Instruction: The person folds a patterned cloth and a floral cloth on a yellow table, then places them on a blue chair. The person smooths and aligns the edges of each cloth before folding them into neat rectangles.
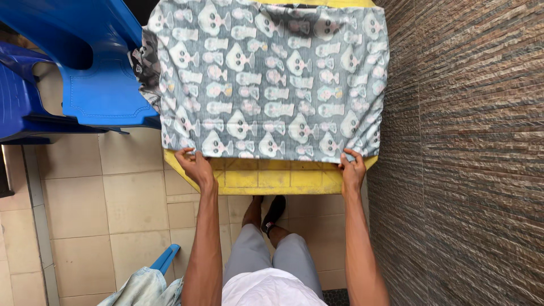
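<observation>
while your left hand (194, 165) and right hand (352, 168) pinch the near corners of the grey cloth (266, 79) spread on the yellow bench (266, 177), keep both grips level and the hem taut, clear of the blue chair (96, 68).

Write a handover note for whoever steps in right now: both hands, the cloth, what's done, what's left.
Left hand: pinching the near left corner of the grey patterned cloth.
Right hand: pinching the near right corner.
Cloth: spread flat across the yellow table, its far left part spilling over the edge beside the blue chairs; the brick wall runs close on the right.
Done: cloth laid out flat, near edge held straight.
Left: no fold shows yet; any folding or lifting from the near edge is still to do.
</observation>
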